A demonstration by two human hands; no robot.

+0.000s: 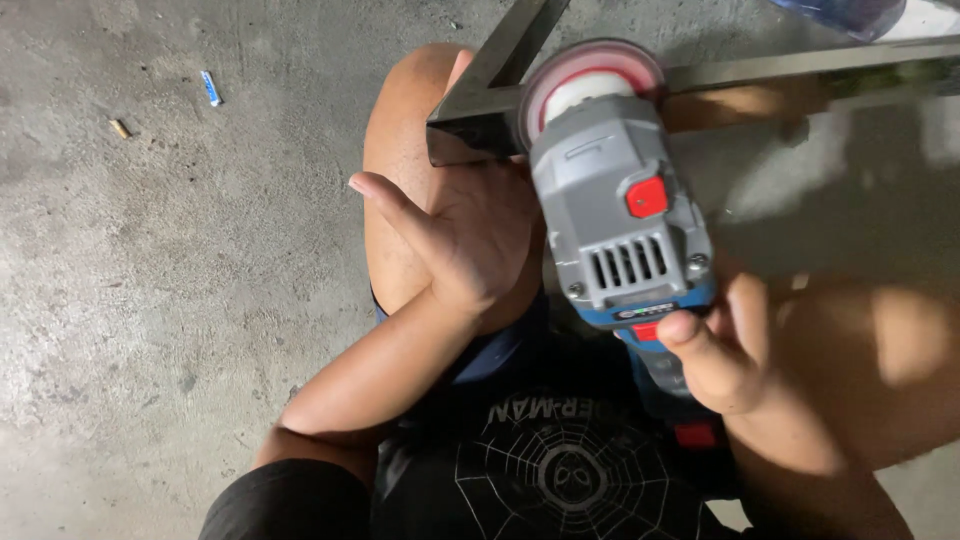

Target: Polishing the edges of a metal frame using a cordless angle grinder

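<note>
Grey concrete floor (pixel 150 300), stained. Small blue scrap (pixel 210 88) and brownish butt-like bit (pixel 120 129) near its upper-left corner, close together, apart.

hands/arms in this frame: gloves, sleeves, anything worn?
Both are bare: no gloves, watch or rings visible on the left hand or the right hand. Forearms are uncovered. A black short sleeve shows at the left upper arm, part of a black T-shirt with a white web print. The right arm's sleeve is out of view.
</note>
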